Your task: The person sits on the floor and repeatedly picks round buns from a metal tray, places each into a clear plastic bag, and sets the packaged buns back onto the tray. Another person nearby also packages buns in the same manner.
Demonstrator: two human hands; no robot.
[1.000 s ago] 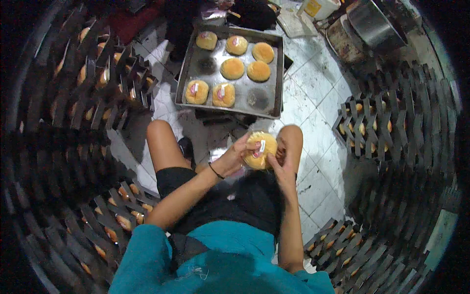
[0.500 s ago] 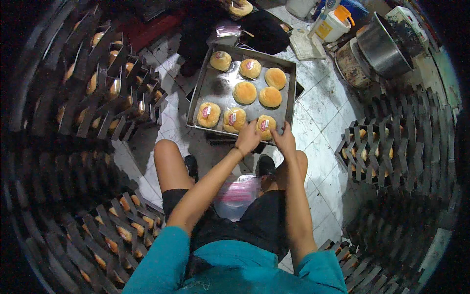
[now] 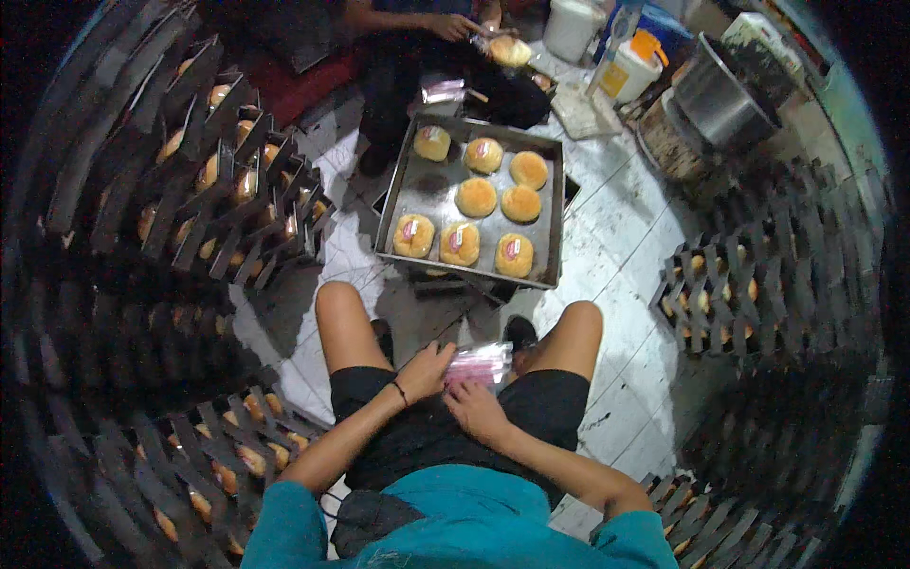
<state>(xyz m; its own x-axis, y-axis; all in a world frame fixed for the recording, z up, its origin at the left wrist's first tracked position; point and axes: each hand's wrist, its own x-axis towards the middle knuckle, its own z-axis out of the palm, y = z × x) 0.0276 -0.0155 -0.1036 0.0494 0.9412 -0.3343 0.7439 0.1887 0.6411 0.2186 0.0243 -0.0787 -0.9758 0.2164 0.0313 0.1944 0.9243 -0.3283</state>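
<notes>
Between my thighs lies a stack of clear and pink plastic bags (image 3: 482, 364). My left hand (image 3: 425, 372) is at the stack's left edge, its fingers slightly apart, with no thing seen in them. The fingers of my right hand (image 3: 477, 412) are bent onto the near edge of the bags and grip there. Beyond my knees a metal baking tray (image 3: 422, 197) holds several round golden buns. The near row has a left bun (image 3: 413, 236), a middle bun (image 3: 459, 244) and a right bun (image 3: 514, 256), each bagged with a red-and-white label.
Opposite me, another person's hand (image 3: 453, 27) is beside a bun (image 3: 509, 51). Racks of bun-filled trays stand at left (image 3: 248, 180) and right (image 3: 711, 294). At the back right are a white bucket (image 3: 627, 74) with an orange piece on top and a large metal pot (image 3: 722, 95).
Both my hands have left the near-right bagged bun and come back to the plastic bags on my lap. That bun stays on the tray. The other person's hands and bun have moved right.
</notes>
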